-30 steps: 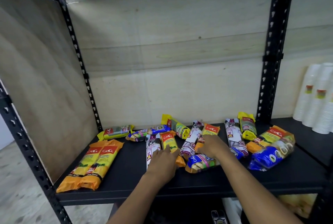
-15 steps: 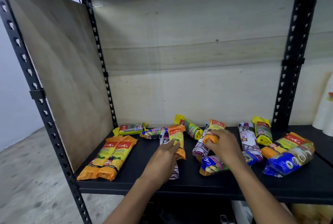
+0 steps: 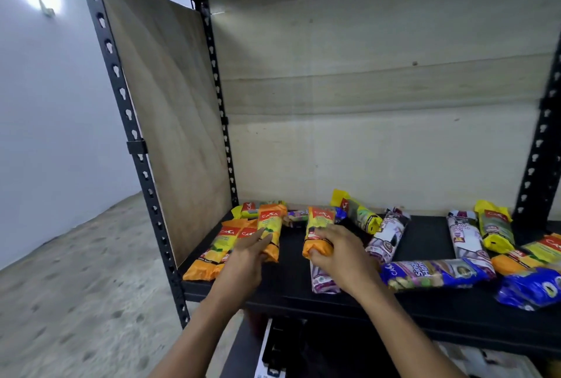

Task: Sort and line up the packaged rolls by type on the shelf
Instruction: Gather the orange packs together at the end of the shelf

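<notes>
Left hand (image 3: 243,259) and right hand (image 3: 337,253) each curl fingers round 1 orange CASA roll (image 3: 268,232) at the black shelf's (image 3: 425,235) left; 2 more lie flat beside. 2 blue rolls (image 3: 434,273), 1 cut off.

The packaged rolls (image 3: 434,273) are wrapped in glossy, crinkled plastic film that catches the light. The shelf (image 3: 425,232) has a matt black, smooth surface, and its uprights (image 3: 133,134) are black-painted metal. The side panel (image 3: 173,122) and back panel (image 3: 364,104) are unvarnished, grainy wood. The floor (image 3: 76,301) looks like rough, mottled concrete and the wall (image 3: 45,104) is smooth and painted.
</notes>
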A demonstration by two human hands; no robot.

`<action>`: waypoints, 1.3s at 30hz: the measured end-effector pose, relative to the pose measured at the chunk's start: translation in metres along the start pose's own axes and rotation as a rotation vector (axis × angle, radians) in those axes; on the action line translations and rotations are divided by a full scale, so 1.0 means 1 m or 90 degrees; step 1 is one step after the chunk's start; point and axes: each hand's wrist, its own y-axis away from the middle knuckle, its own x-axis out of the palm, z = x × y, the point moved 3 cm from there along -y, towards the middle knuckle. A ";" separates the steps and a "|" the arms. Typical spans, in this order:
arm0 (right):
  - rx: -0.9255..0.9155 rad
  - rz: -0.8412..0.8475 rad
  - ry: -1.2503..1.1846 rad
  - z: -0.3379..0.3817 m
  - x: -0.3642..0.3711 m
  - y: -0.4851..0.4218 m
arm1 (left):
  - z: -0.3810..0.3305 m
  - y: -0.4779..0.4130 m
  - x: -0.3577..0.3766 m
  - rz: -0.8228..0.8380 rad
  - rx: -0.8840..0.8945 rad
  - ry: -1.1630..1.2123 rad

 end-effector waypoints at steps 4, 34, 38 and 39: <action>-0.041 0.041 -0.027 0.026 0.039 0.002 | 0.035 0.011 -0.017 -0.005 -0.025 0.000; -0.085 0.088 0.021 0.060 0.133 0.004 | 0.112 0.035 -0.027 0.015 -0.080 0.133; -0.072 0.130 0.017 0.060 0.131 0.002 | 0.110 0.035 -0.027 0.008 -0.093 0.131; -0.069 0.149 0.015 0.059 0.130 0.001 | 0.108 0.035 -0.028 0.005 -0.093 0.132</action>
